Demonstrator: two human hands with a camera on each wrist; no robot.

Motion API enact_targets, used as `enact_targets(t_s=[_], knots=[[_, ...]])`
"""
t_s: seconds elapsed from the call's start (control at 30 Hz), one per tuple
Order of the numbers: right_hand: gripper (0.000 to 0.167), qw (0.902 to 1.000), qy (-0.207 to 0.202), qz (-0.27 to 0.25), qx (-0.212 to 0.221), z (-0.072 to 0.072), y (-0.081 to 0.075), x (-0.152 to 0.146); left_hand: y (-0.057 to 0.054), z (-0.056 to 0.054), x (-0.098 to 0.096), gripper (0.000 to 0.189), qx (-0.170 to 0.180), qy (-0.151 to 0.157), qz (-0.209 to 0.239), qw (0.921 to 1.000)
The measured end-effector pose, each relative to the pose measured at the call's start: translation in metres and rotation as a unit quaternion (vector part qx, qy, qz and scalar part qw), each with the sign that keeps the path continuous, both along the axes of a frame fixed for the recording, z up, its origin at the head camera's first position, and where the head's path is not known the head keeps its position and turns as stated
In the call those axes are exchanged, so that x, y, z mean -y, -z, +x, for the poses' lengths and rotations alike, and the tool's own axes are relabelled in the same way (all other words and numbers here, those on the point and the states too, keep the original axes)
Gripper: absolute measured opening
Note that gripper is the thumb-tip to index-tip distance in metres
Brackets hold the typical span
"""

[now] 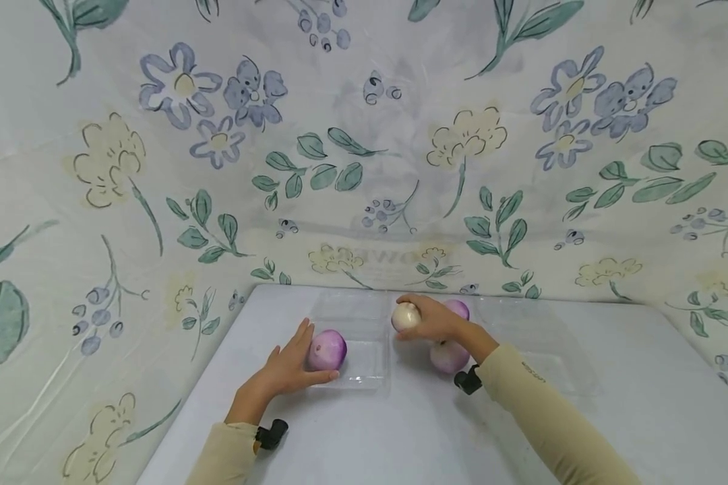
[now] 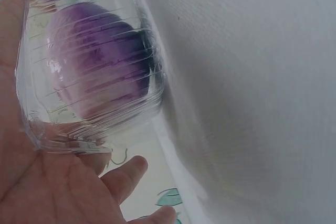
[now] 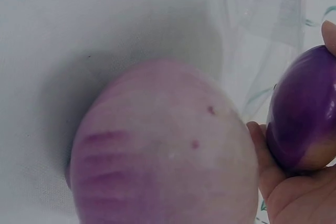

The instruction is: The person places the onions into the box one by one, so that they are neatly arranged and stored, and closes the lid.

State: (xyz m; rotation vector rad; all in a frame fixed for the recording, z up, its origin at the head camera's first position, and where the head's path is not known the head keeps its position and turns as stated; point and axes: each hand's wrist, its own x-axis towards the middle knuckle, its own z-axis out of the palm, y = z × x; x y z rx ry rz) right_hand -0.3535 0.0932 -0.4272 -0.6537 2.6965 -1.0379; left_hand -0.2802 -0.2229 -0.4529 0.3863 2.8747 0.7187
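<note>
A clear plastic container [image 1: 367,364] stands on the table with a purple onion [image 1: 327,350] in its left part; in the left wrist view this onion [image 2: 100,61] shows through the ribbed wall. My left hand [image 1: 288,367] rests against the container's left end, fingers straight along the side and thumb along the front. My right hand [image 1: 431,320] grips another onion [image 1: 406,316] by the container's right edge; its pale end faces the head camera, its dark purple side [image 3: 304,108] the right wrist camera. Beneath the right forearm lies a purple-white onion [image 1: 449,357], with another onion [image 1: 457,308] behind, partly hidden.
A second clear plastic container [image 1: 549,367] lies to the right, partly behind the right arm. The white table [image 1: 412,431] ends at a flower-patterned sheet [image 1: 400,202] at the back. Each wrist carries a small black camera [image 1: 271,434].
</note>
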Motion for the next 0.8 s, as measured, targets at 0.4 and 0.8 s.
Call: enact_targets(t_s=[0.4, 0.8], knots=[[0.077, 0.9999, 0.007, 0.008, 0.007, 0.01, -0.001, -0.002, 0.006, 0.002, -0.002, 0.119, 0.019, -0.004, 0.014, 0.9997], [0.076, 0.9998, -0.018, -0.002, -0.005, 0.011, -0.008, 0.006, 0.003, 0.0, 0.002, 0.119, 0.006, -0.003, 0.008, 0.9999]])
